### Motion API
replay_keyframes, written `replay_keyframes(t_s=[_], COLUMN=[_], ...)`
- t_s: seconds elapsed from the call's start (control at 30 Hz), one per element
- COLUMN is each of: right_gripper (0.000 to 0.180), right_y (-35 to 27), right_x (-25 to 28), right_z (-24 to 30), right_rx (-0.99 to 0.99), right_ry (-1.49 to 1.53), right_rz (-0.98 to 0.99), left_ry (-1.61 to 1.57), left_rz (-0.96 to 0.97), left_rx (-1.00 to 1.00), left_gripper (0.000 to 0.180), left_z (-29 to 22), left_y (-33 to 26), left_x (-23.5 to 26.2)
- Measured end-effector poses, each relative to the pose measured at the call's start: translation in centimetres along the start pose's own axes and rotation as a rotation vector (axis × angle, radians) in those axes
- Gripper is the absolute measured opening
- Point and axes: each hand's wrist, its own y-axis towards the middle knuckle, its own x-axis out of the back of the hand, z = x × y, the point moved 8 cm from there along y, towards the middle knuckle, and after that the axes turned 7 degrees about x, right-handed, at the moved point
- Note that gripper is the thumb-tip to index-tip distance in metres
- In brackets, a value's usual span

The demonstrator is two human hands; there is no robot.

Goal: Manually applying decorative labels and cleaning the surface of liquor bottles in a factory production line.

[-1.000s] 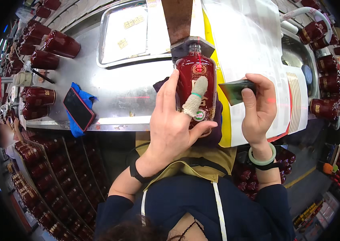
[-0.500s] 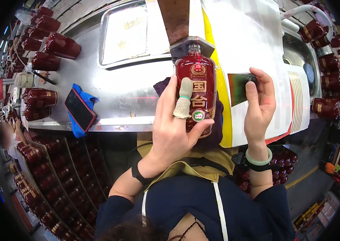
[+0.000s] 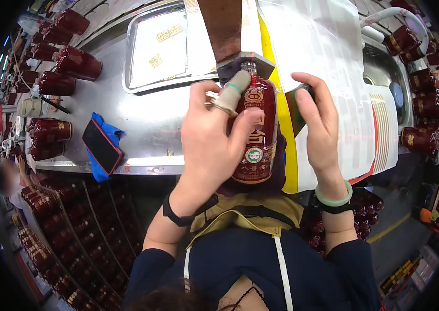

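A dark red glass bottle [image 3: 260,165] with gold and pale lettering lies label up, its open clear neck [image 3: 249,67] pointing away from me against a metal bracket [image 3: 266,64]. My left hand [image 3: 204,133] is closed on the upper left of the bottle, thumb across its front. One finger wears a cloth finger cot [image 3: 230,95] with a green band, near the shoulder and neck. To the bottle's right, my right hand [image 3: 324,127] pinches a thin dark flat plate [image 3: 295,110] between thumb and fingers. Dark purple cloth [image 3: 279,155] shows under the bottle.
A metal tray [image 3: 132,57] with gold label pieces on white sheets stands far left of centre. A phone [image 3: 102,146] rests on blue cloth at left. White sheets [image 3: 328,67] with a yellow edge cover the right. Red bottles [image 3: 77,63] line both sides.
My left hand has slid up the bottle toward its neck, its fingers now more bent. My right hand has come left toward the bottle, and the dark plate is turned more edge-on.
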Motion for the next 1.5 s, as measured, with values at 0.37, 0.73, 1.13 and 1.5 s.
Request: replay_keyframes(t_s=[0.37,0.73,1.13,1.5], right_gripper=[0.033,0.031,0.041,0.037], right_y=[1.1,1.1,0.5,2.3], right_x=[-3.6,-3.9,-2.8,0.8], right_z=[-3.1,-2.9,-2.5,1.1], right_rx=[-0.190,-0.181,-0.254,0.137], right_ry=[0.235,0.234,0.154,-0.085], right_rz=[0.052,0.061,0.160,0.025], left_ry=[-1.107,-1.116,-0.434,-0.049], left_rz=[0.179,0.177,0.013,0.199], left_rx=[0.482,0.415,-0.203,-0.523], left_gripper=[0.032,0.031,0.049,0.074], left_z=[4.4,4.2,3.5,2.5], left_y=[1.1,1.2,0.8,1.8], left_x=[-4.6,-5.0,0.3,-1.2])
